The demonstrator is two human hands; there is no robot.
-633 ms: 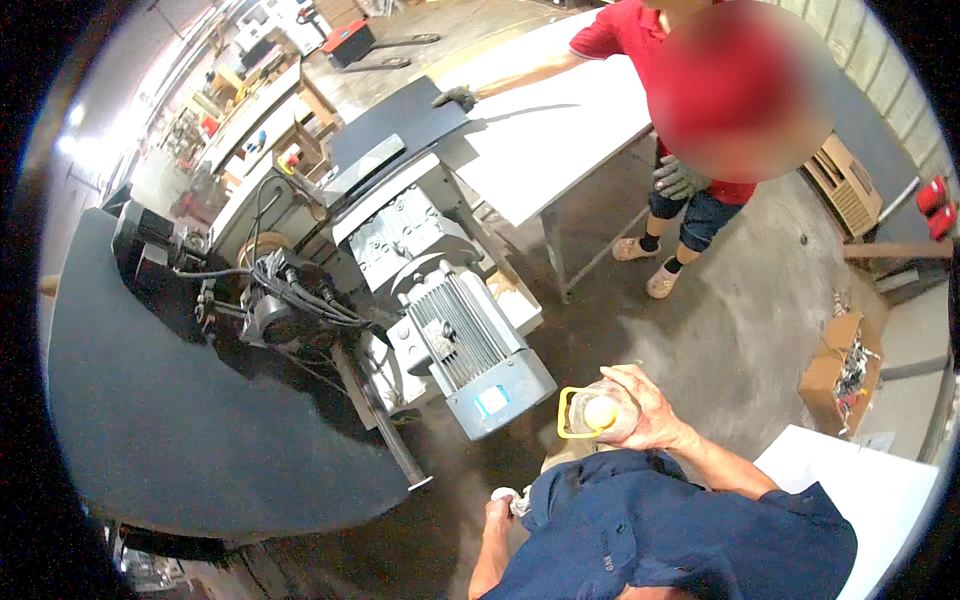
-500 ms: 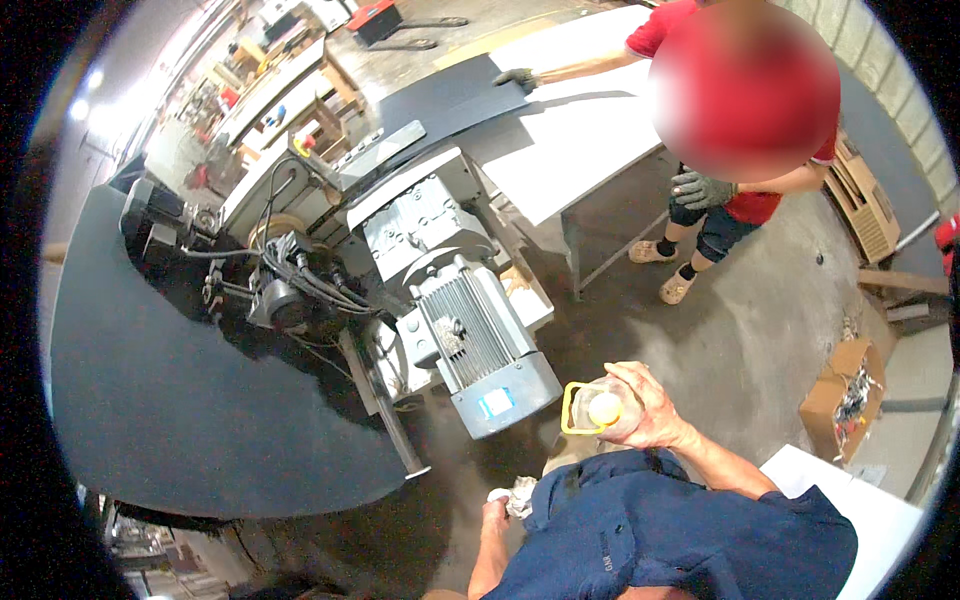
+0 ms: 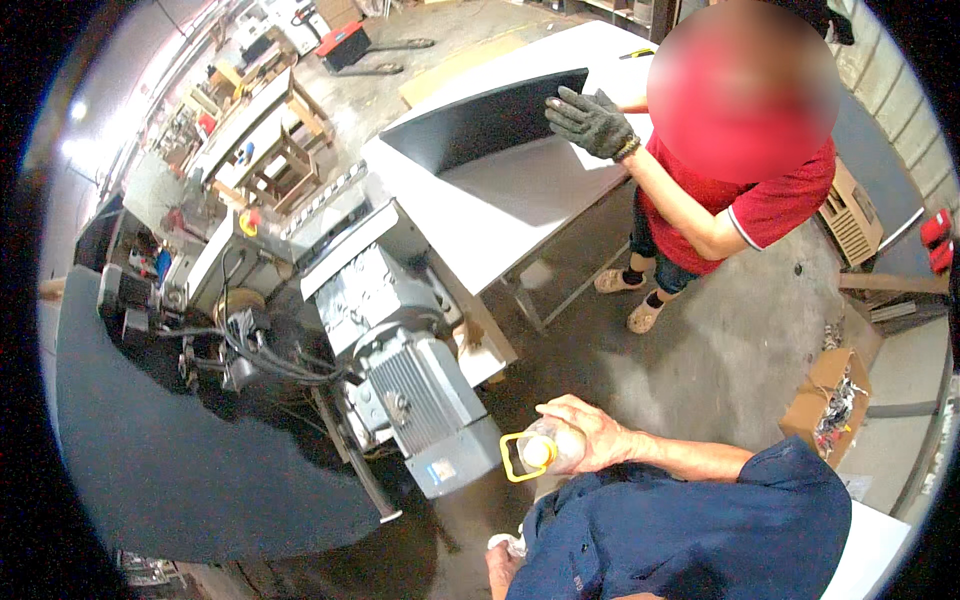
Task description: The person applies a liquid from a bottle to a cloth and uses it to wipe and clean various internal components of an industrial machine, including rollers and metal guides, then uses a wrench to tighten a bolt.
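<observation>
My right hand [image 3: 597, 432] is wrapped round a clear plastic jug [image 3: 564, 449] with a yellow carry handle and a white cap. The jug is held in front of my body, its capped end towards the motor [image 3: 425, 395]. Low beside my navy shirt [image 3: 690, 530], my left hand [image 3: 501, 572] is closed on a white crumpled cloth [image 3: 509, 544], partly hidden by my shirt. Both hands are apart from the machine.
A large dark sheet [image 3: 200, 460] curves along the left beside the machine's cables. Across the white table [image 3: 470, 235], a co-worker's gloved hand [image 3: 592, 122] is at a dark panel [image 3: 500, 125] tilted up on edge. A cardboard box [image 3: 805, 400] of scraps stands at right.
The co-worker has tilted the dark panel up, farther along the table. My view has shifted, so the machine and jug appear more to the left. Both my hands keep their holds.
</observation>
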